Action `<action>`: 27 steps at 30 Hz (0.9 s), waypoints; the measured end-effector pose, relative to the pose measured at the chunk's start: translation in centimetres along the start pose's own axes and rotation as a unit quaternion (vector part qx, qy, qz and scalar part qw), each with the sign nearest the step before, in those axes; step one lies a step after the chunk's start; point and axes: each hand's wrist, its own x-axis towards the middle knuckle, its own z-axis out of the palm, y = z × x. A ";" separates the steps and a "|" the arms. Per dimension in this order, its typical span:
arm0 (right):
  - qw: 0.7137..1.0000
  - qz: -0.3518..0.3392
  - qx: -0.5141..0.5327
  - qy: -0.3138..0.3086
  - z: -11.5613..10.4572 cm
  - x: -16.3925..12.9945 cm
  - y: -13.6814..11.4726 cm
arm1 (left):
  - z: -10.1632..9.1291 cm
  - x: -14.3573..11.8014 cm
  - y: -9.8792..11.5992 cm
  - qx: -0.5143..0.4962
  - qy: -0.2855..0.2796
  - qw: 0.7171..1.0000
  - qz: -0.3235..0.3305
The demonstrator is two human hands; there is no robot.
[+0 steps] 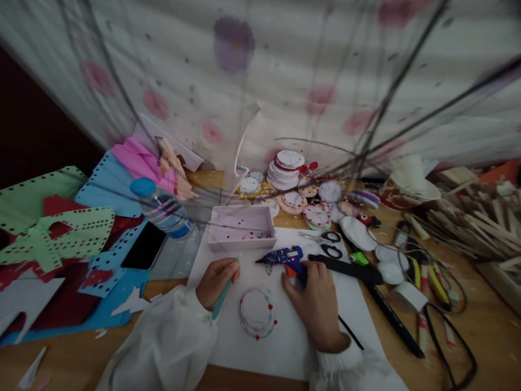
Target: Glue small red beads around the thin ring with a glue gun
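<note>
My left hand (220, 281) pinches a slim teal tool (222, 300); a small pale bit shows at its upper tip, too small to name. Over the handle of a blue hot glue gun (283, 254) with an orange trigger, my right hand (315, 301) has its thumb on one side and its fingers on the other. The gun's nozzle points left and a small red light glows on its body. Between my hands, a round white paper disc (256, 314) edged with pale blue trim and red beads lies on a white paper sheet (285, 358).
Behind the sheet stands a pale pink box (242, 243) holding small red bits. Scissors (325, 244) and a black marker (393, 317) lie right. Decorated discs (291, 201) pile up at the back. Left are a water bottle (163, 209), a phone (144, 247) and coloured sheets (77, 233).
</note>
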 end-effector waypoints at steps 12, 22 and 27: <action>0.959 0.161 0.216 0.093 -0.6 -0.8 -1.2 | 0.1 0.0 1.0 0.040 -0.025 0.999 0.001; 0.933 0.184 0.292 0.102 0.4 -1.3 -1.7 | 0.4 -0.3 0.8 0.061 -0.086 0.994 0.036; 0.940 0.166 0.282 0.100 0.5 -1.4 -1.5 | 0.3 -0.3 0.8 0.054 -0.092 0.994 0.035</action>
